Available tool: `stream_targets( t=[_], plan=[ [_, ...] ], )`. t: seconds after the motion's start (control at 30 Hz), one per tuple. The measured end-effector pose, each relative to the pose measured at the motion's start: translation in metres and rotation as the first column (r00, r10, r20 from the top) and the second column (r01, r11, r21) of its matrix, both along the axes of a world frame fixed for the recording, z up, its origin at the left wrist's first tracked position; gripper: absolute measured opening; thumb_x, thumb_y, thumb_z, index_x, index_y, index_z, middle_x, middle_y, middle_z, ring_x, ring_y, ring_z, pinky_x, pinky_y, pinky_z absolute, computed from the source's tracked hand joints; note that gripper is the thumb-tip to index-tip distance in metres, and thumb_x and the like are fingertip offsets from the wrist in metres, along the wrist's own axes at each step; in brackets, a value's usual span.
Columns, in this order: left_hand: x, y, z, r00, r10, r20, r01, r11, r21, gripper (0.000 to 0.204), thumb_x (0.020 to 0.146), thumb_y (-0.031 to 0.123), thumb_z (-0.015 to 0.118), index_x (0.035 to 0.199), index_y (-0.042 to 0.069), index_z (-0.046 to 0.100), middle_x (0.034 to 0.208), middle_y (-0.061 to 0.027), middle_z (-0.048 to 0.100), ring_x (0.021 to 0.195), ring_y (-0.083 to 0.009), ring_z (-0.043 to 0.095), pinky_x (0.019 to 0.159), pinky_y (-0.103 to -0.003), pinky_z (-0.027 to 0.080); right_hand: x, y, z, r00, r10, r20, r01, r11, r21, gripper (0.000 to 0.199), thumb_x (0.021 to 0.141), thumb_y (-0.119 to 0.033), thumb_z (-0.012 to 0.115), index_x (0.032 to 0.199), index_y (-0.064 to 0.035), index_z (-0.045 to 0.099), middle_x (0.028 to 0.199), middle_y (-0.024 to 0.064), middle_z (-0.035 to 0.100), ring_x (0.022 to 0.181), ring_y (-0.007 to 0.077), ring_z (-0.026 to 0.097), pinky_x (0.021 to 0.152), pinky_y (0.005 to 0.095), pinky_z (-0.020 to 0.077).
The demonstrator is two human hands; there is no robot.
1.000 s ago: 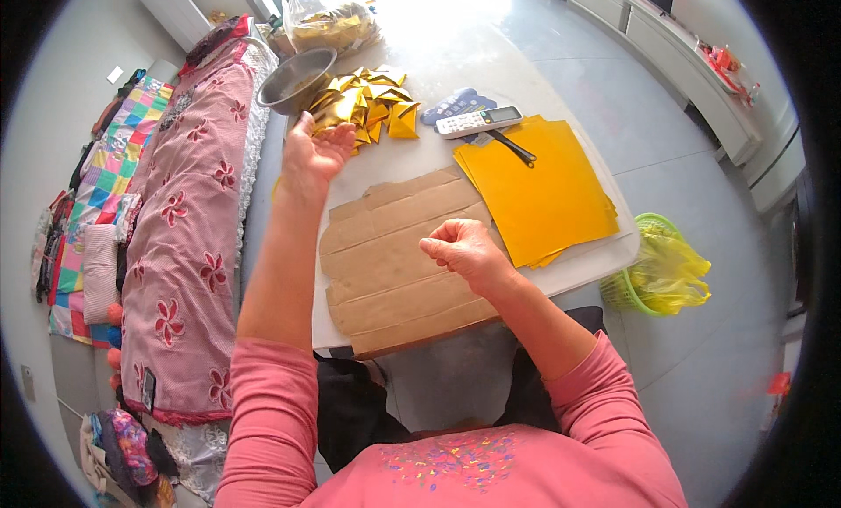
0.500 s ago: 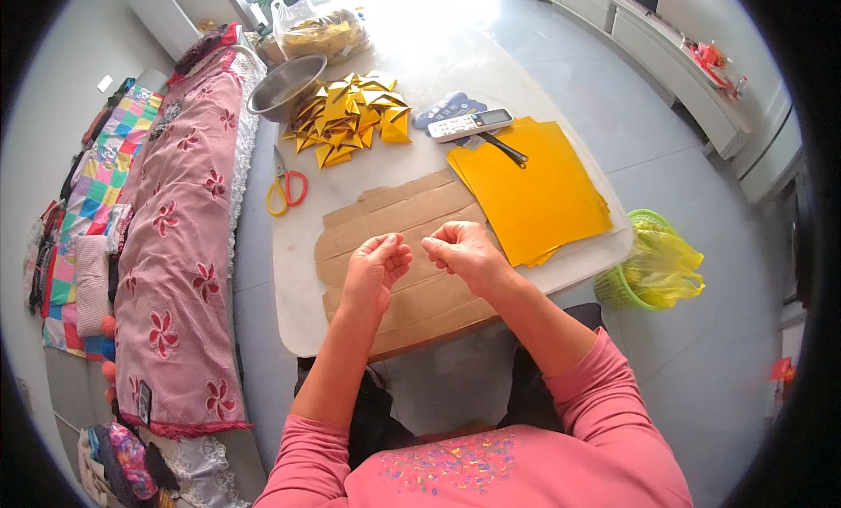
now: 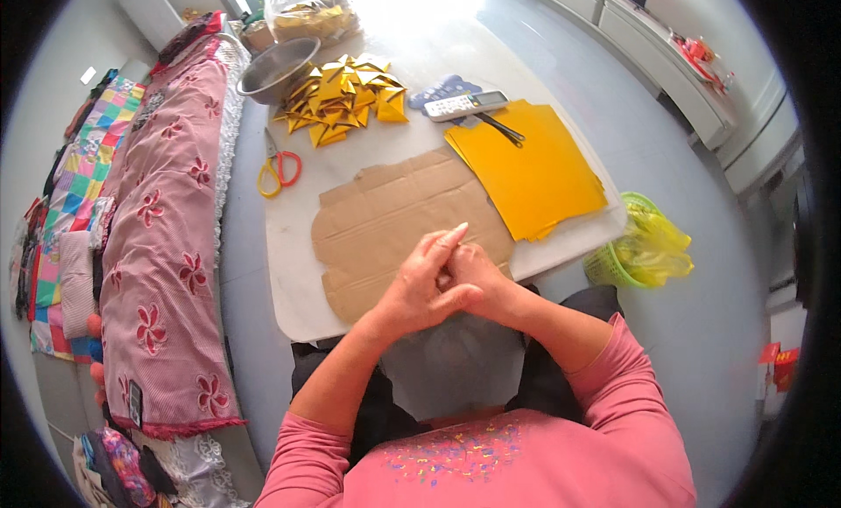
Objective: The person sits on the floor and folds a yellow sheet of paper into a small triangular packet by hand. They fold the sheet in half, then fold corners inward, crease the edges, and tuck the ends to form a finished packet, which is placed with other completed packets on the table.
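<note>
Both hands meet over the near right part of a flattened brown cardboard sheet (image 3: 394, 197). My left hand (image 3: 420, 285) cups around my right hand, its thumb stretched out across the front. My right hand (image 3: 484, 280) is curled inside it, with its fingertips hidden, so anything in it is out of sight. Right of the cardboard lies a stack of gold paper sheets (image 3: 534, 175). Farther off is a heap of folded gold paper pieces (image 3: 346, 92). Neither hand touches these papers.
Red-and-yellow scissors (image 3: 279, 171), a metal bowl (image 3: 276, 70), a white remote control (image 3: 464, 105) and a black-handled tool (image 3: 502, 130) are on the white table (image 3: 293, 271). A plastic bag (image 3: 315, 22) stands at the far end. A green basket (image 3: 604, 267) sits beside the table, right.
My hands, apart and pinched over the cardboard before, have come together and moved nearer to me and slightly right. The whole view has shifted slightly.
</note>
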State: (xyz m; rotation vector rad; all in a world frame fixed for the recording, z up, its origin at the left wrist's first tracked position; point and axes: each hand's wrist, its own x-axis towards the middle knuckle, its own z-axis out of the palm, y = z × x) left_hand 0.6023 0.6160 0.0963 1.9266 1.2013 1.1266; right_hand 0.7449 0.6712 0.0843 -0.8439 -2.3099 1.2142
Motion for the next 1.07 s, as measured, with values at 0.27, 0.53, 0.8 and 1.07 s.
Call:
stream_targets(
  t=[0.27, 0.53, 0.8, 1.07],
  plan=[
    [-0.001, 0.008, -0.011, 0.922, 0.386, -0.003, -0.386, 0.922, 0.044, 0.031, 0.089, 0.017, 0.068, 0.111, -0.004, 0.063, 0.097, -0.0142, 0.068, 0.085, -0.0192, 0.067, 0.077, -0.030, 0.053, 0.028, 0.013, -0.004, 0.924, -0.335, 0.184, 0.189, 0.819, 0.542, 0.020, 0.083, -0.014, 0.063, 0.094, 0.0016, 0.060, 0.087, 0.0197, 0.061, 0.087, 0.0370, 0.058, 0.081, 0.0445, 0.0467],
    [-0.016, 0.007, -0.024, 0.872, 0.474, -0.122, -0.451, 0.875, 0.177, 0.023, 0.086, 0.014, 0.069, 0.100, -0.003, 0.065, 0.089, -0.0175, 0.067, 0.078, -0.0252, 0.068, 0.069, -0.032, 0.053, 0.097, 0.043, -0.001, 0.763, -0.494, 0.417, 0.196, 0.791, 0.579, 0.072, 0.080, -0.038, 0.073, 0.126, 0.0112, 0.048, 0.140, 0.0355, 0.036, 0.136, 0.0452, 0.029, 0.113, 0.0476, 0.0239],
    [-0.015, 0.008, -0.029, 0.844, 0.491, -0.217, -0.415, 0.853, 0.316, 0.017, 0.084, 0.010, 0.069, 0.095, -0.002, 0.065, 0.086, -0.0181, 0.066, 0.074, -0.0307, 0.066, 0.065, -0.035, 0.053, 0.119, 0.045, -0.017, 0.797, -0.430, 0.425, 0.148, 0.821, 0.552, 0.095, 0.076, -0.048, 0.073, 0.137, 0.0129, 0.033, 0.146, 0.0335, 0.027, 0.141, 0.0432, 0.020, 0.115, 0.0496, 0.0171],
    [-0.011, 0.012, -0.030, 0.806, 0.497, -0.322, -0.347, 0.837, 0.423, 0.016, 0.085, 0.013, 0.068, 0.096, 0.001, 0.066, 0.082, -0.0168, 0.066, 0.073, -0.0305, 0.066, 0.066, -0.038, 0.053, 0.097, 0.050, -0.034, 0.788, -0.447, 0.423, 0.205, 0.839, 0.505, 0.092, 0.081, -0.047, 0.069, 0.139, 0.0125, 0.030, 0.145, 0.0341, 0.028, 0.141, 0.0441, 0.020, 0.115, 0.0499, 0.0153]
  ],
)
